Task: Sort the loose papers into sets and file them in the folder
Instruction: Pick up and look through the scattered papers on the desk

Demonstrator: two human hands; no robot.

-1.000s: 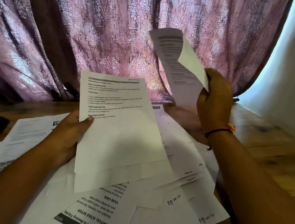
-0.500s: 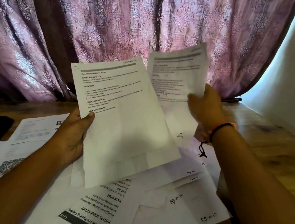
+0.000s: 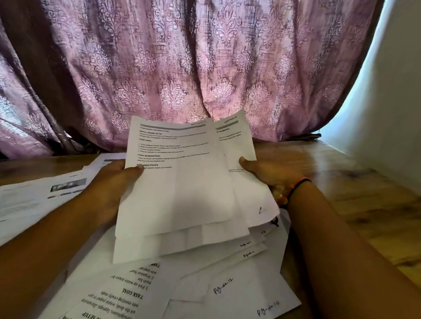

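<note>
Table [image 3: 357, 204], right hand [image 3: 269, 171] sheet [image 3: 235, 141] now behind left hand [image 3: 113, 187] stack [image 3: 178, 195] (overlapping)

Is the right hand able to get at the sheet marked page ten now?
Probably not yet: the right hand pinches a printed sheet and the left hand grips a stack. The page ten sheet lies uncovered atop the pile beside the right forearm, so once emptied, its way looks free.

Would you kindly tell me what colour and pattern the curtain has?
The curtain is mauve, damask-patterned; head view.
</note>
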